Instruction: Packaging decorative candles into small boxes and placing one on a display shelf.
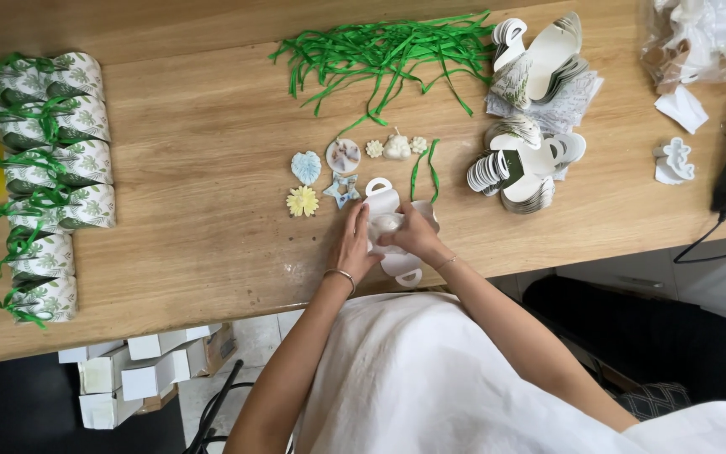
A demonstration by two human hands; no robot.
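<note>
Head view: your hands [384, 235] clamp the flat white box blank [390, 220] mid-frame; squeeze unevenly and its folds could crease crooked.

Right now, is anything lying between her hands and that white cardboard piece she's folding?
Nothing visible does. Both the left hand and the right hand are already on the flat white box cutout, fingers pressed against its middle. The small decorative shapes lie just beyond it on the wooden table, off to the side.
</note>
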